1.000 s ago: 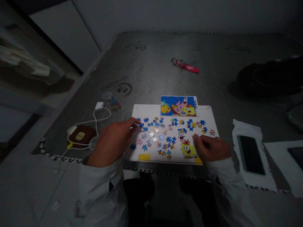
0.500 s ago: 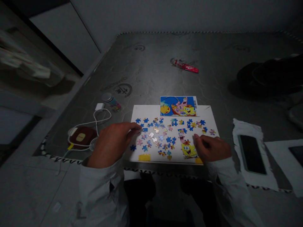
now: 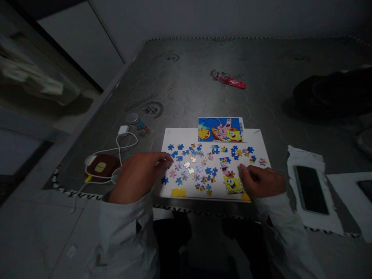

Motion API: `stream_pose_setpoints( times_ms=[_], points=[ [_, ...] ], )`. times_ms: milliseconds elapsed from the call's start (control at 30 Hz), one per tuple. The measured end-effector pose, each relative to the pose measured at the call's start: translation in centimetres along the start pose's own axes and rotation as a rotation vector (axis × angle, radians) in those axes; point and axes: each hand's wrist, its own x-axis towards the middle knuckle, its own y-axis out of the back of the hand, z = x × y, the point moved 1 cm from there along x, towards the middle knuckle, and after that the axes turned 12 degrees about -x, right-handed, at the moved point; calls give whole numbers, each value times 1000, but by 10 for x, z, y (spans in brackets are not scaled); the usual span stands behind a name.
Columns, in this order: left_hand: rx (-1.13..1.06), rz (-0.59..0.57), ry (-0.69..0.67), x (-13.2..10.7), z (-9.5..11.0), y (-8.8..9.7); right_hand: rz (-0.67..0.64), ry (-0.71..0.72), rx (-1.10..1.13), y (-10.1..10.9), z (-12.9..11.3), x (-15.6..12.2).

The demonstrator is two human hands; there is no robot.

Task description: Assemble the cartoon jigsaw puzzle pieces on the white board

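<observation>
The person's left hand (image 3: 138,178) rests over the left edge of the scattered jigsaw pieces (image 3: 188,166) spread across a white board (image 3: 180,137). Its fingers (image 3: 162,159) curl close together among the blue pieces, and whether they pinch one cannot be told. The right hand (image 3: 260,181) lies over the board's right part, just beside a joined SpongeBob section (image 3: 233,184), with its fingertips (image 3: 241,166) lowered close to the pieces; whether it holds anything is also unclear. A printed picture card (image 3: 220,130) overlaps the board's far edge, and a yellow tape strip (image 3: 178,192) sits on its near edge. Left of the board are a small can (image 3: 138,124), a white charger (image 3: 123,130) with its cable (image 3: 110,149), and a brown pad (image 3: 100,167). Right of it, a phone (image 3: 310,190) lies on a white cloth (image 3: 302,159). Beyond the board, a red tube (image 3: 228,80) lies on the grey tabletop (image 3: 186,93), and a dark bag (image 3: 328,91) sits farther right.
</observation>
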Motion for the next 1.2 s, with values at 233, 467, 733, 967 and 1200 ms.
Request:
stream_pose_setpoints(
  times_ms=[233,467,733,967,1200],
  points=[
    [29,-30,54,1,4,0,-18,-12,0,3,-1,0],
    [62,-17,43,3,5,1,-13,1,9,1,0,0],
    [80,-56,126,6,10,2,-7,-20,0,2,-1,-1],
    [58,-45,147,2,11,6,-25,-25,-17,3,0,0],
    [-23,-225,266,-13,4,9,-138,-67,-47,6,2,2]
  ],
)
